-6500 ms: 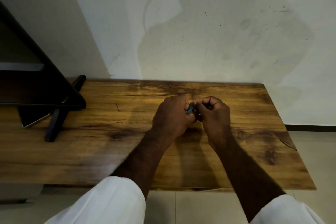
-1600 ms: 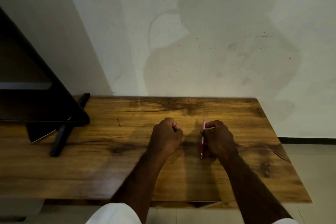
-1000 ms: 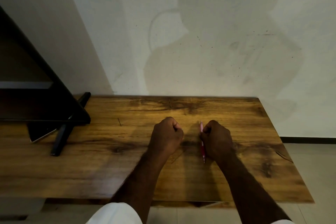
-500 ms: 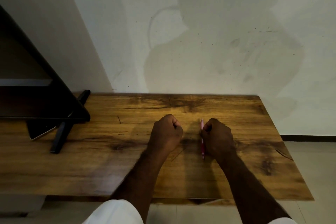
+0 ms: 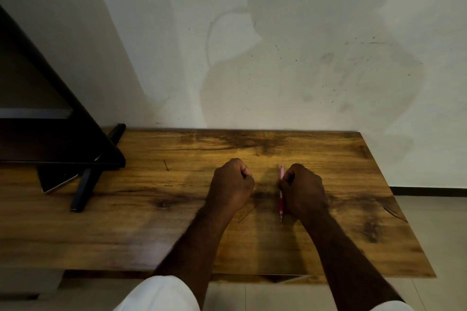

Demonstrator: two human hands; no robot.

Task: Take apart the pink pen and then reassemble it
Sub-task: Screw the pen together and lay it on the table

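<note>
On table [image 5: 151,209] | pink pen [image 5: 281,197] against right hand [image 5: 303,189], gripped; left hand [image 5: 232,184] fisted apart

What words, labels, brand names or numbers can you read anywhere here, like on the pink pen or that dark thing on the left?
None can be read.
Pink pen, beside the right hand: no print shows on its barrel; it is too thin in view to tell.
Dark stand and the flat device under it: no visible lettering.
Wooden table and wall: only grain and stains.
</note>
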